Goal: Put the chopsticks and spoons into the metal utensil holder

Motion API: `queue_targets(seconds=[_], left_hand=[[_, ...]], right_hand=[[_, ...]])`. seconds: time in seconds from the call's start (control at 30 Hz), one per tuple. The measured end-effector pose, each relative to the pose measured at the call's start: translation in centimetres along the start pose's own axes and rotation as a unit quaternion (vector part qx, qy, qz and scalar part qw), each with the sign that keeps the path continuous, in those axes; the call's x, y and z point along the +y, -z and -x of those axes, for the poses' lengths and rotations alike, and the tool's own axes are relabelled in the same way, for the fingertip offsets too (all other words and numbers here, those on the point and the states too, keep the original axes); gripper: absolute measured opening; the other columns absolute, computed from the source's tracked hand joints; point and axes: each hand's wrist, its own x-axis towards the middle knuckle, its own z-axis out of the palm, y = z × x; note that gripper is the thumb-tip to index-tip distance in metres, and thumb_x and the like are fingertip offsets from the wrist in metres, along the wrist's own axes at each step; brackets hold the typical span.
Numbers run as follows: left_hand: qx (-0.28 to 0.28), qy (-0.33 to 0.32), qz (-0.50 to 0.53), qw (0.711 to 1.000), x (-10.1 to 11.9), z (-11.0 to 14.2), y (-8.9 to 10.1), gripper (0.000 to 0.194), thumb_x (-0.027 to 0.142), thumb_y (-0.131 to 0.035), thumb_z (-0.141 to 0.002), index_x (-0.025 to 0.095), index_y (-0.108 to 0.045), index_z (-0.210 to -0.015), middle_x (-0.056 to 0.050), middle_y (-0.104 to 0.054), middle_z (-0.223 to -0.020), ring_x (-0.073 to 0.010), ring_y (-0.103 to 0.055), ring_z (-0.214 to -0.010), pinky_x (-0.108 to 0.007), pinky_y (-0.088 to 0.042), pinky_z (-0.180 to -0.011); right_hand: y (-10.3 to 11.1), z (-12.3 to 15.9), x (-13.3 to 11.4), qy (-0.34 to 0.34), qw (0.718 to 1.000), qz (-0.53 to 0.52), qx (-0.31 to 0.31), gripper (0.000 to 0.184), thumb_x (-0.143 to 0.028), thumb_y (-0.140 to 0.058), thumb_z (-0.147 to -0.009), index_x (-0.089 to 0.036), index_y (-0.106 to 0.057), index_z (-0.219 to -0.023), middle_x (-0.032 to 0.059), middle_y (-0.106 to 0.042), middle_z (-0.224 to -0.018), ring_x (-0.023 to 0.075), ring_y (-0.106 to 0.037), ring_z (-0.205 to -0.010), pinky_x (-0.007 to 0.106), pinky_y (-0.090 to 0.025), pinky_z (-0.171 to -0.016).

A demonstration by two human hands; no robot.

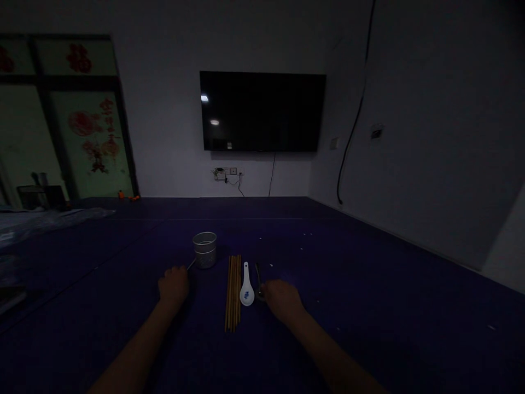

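My left hand [174, 285] is closed, with a thin pale metal rod [191, 265] sticking out of it toward a metal cup [205, 257]. Whether that rod joins the cup or only reaches its side, I cannot tell. The cup stands upright, with small holes low in its wall. Several wooden chopsticks [233, 293] lie side by side between my hands. Beside them is a white soup spoon [246, 293] with a blue mark in its bowl. My right hand [283, 299] has its fingers closed at the bowl end of a small metal spoon [258, 276], partly hiding it.
Everything lies on a wide dark blue surface [262, 355] dotted with small white scraps. Clear plastic sheeting [53, 224] lies at the left. A wall-mounted television [264, 112], sockets [233, 171] and a hanging black cable [351, 139] are beyond.
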Motion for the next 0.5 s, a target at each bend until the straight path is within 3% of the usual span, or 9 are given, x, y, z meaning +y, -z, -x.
queue_targets(seconds=[0.17,0.3,0.4,0.5], left_hand=[[-0.005,0.006,0.007,1.0,0.1,0.0,0.0,0.035,0.008,-0.033,-0.084,0.012,-0.063,-0.102,-0.016,-0.063,-0.103,-0.0264,-0.06,-0.098,-0.035,-0.049,-0.075],[0.029,0.046,0.033,0.998,-0.1,0.1,0.3,0.034,0.009,-0.031,-0.085,0.009,-0.062,-0.099,-0.018,-0.062,-0.098,-0.0289,-0.058,-0.097,-0.035,-0.049,-0.071],[0.099,0.07,0.077,0.99,-0.7,-0.1,1.1,0.035,0.008,-0.029,-0.083,0.008,-0.059,-0.101,-0.017,-0.06,-0.096,-0.0281,-0.057,-0.095,-0.035,-0.049,-0.071],[0.228,0.057,0.172,0.957,-1.1,-0.1,2.2,0.037,0.008,-0.028,-0.084,0.007,-0.052,-0.112,-0.015,-0.057,-0.1,-0.0237,-0.055,-0.096,-0.033,-0.047,-0.079]], right_hand=[[0.3,0.0,0.1,-0.018,1.0,0.003,0.008,0.039,-0.027,-0.031,-0.095,-0.013,-0.068,-0.092,0.0163,-0.07,-0.094,0.0234,-0.067,-0.086,0.029,-0.047,-0.071],[0.9,0.0,0.1,-0.04,0.999,-0.004,0.031,0.04,-0.03,-0.029,-0.096,-0.015,-0.066,-0.093,0.0147,-0.07,-0.093,0.0225,-0.067,-0.084,0.028,-0.046,-0.068],[1.3,0.1,-0.1,-0.05,0.997,-0.013,0.062,0.04,-0.033,-0.028,-0.096,-0.016,-0.064,-0.094,0.0133,-0.07,-0.091,0.0214,-0.068,-0.08,0.026,-0.044,-0.064],[1.7,0.3,-0.3,-0.055,0.992,-0.033,0.107,0.038,-0.035,-0.029,-0.096,-0.017,-0.063,-0.093,0.0109,-0.07,-0.087,0.0192,-0.067,-0.077,0.023,-0.041,-0.06]])
